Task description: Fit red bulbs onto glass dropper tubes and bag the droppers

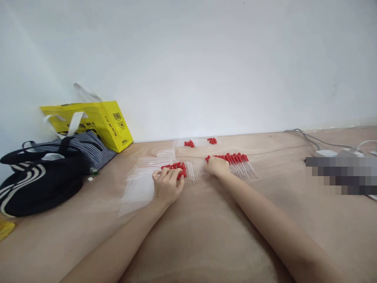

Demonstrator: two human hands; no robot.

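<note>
My left hand (pixel 169 185) rests over a small pile of red rubber bulbs (pixel 183 169), its fingers bent and spread, touching them. Just right of the pile lies a row of thin clear glass tubes (pixel 196 171) without bulbs. At the right end of these tubes my right hand (pixel 217 166) is closed, with its fingertips and anything in them hidden. Beside it, several finished-looking droppers (pixel 243 165), glass tubes with red bulbs on top, lie slanted side by side. Flat clear zip bags (pixel 138 188) lie left of and under my left hand.
Near the wall lies a clear bag (pixel 201 142) with red bulbs and tubes. On the left stand a yellow shopping bag (pixel 120 129), a striped bag (pixel 88 151) and a black bag (pixel 41 184). White adapters (pixel 326 153) and grey cables (pixel 308 137) lie at the right, beside a blurred patch.
</note>
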